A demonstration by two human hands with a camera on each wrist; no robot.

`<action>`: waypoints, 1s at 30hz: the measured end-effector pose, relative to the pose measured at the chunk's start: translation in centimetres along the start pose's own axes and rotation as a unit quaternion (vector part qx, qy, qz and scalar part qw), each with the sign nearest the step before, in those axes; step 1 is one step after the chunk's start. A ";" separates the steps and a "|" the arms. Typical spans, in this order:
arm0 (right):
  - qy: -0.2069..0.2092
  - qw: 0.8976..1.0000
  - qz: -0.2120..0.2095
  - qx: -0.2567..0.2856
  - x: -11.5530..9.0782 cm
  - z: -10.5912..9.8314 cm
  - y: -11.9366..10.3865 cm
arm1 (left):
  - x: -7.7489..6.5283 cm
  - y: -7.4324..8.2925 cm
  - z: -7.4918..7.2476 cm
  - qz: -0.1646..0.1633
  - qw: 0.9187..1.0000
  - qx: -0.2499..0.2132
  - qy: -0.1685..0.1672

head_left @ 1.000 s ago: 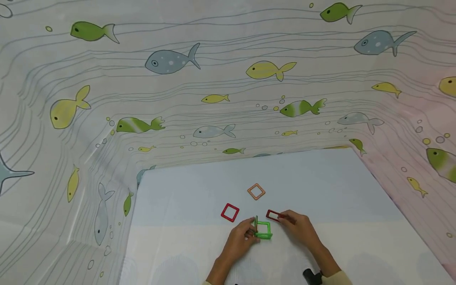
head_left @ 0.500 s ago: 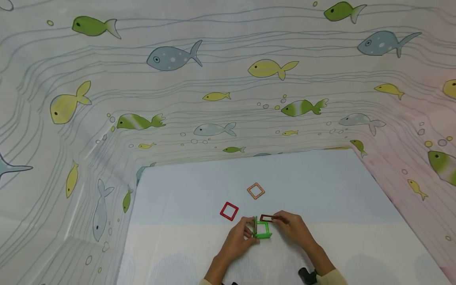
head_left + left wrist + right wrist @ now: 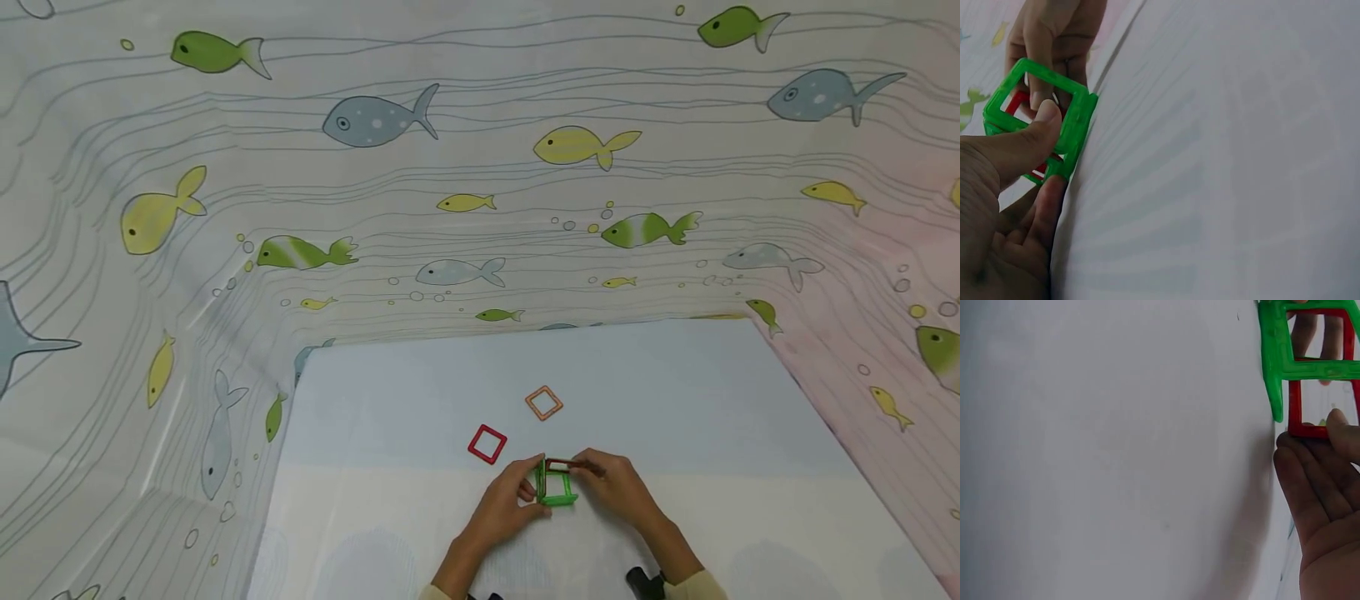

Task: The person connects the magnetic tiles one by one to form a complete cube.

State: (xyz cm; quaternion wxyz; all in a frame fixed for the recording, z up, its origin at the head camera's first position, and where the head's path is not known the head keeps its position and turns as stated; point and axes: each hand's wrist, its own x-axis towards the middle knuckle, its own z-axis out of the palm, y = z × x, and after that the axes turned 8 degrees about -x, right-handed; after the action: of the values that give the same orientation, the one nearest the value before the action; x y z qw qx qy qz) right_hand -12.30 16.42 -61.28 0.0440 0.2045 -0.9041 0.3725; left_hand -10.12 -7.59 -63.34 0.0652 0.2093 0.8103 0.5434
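Note:
Green square frame tiles (image 3: 558, 502), like magnetic building tiles, form a partly boxed shape on the table. My left hand (image 3: 497, 506) grips its left side, where a dark reddish edge also shows in the head view. In the left wrist view the thumb lies across a green tile (image 3: 1075, 128). My right hand (image 3: 618, 485) pinches a red square frame tile (image 3: 1310, 432), standing upright at the back of the green shape. The red tile seems to meet the green ones there; exact contact is hard to tell. Fingers hide part of both.
A red square tile (image 3: 487, 444) lies flat beyond my left hand, and an orange one (image 3: 543, 403) farther back. The white table (image 3: 375, 417) has a fish-printed curtain (image 3: 465, 233) behind and on both sides. A black device (image 3: 645, 582) sits at the right wrist.
My right hand has moved left with its red tile, from right of the green shape to its back side. The left hand keeps its grip almost in place. The head view shifted slightly.

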 end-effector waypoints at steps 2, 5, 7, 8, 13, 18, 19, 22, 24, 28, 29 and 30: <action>-0.003 1.000 -0.001 0.000 0.0 0.0 -0.1 | 0.0 0.1 0.0 -0.008 1.000 -0.005 -0.001; -0.006 1.000 -0.004 0.000 0.1 0.1 -0.3 | 0.0 0.1 0.0 -0.018 1.000 -0.006 -0.002; -0.007 1.000 -0.007 -0.001 0.1 0.1 -0.3 | 0.0 0.2 0.0 -0.022 1.000 -0.006 -0.002; -0.007 1.000 -0.008 -0.001 0.2 0.1 -0.4 | 0.0 0.2 0.0 -0.022 1.000 -0.005 -0.003; -0.009 1.000 -0.011 -0.008 0.2 0.1 -0.4 | -0.1 0.2 -0.1 -0.026 1.000 -0.005 -0.006; -0.020 1.000 -0.005 -0.010 0.2 0.1 -0.4 | -0.1 0.2 -0.2 -0.033 0.999 -0.009 -0.006; -0.023 1.000 -0.002 -0.011 0.2 0.1 -0.4 | 0.0 0.2 -0.2 -0.034 0.999 -0.009 -0.006; -0.031 0.999 0.007 -0.012 0.3 0.2 -0.4 | 0.0 0.2 -0.1 -0.035 0.999 -0.008 -0.007; -0.035 0.999 0.011 -0.013 0.3 0.2 -0.4 | -0.1 0.2 -0.1 -0.036 0.999 -0.009 -0.007; -0.042 0.999 0.007 -0.015 0.4 0.3 -0.3 | -0.1 0.2 0.0 -0.036 0.999 -0.010 -0.002; -0.042 0.999 0.002 -0.017 0.5 0.4 -0.2 | -0.1 0.2 0.0 -0.037 0.999 -0.012 -0.002; -0.040 0.999 -0.004 -0.018 0.5 0.5 -0.1 | -0.1 0.3 0.1 -0.038 0.999 -0.013 -0.001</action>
State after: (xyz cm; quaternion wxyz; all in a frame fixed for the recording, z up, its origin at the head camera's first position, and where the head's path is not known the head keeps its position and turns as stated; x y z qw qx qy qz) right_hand -12.70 15.83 -61.40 0.0124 0.2220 -0.9109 0.3475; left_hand -9.94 -7.51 -63.15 0.0892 0.1777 0.8105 0.5509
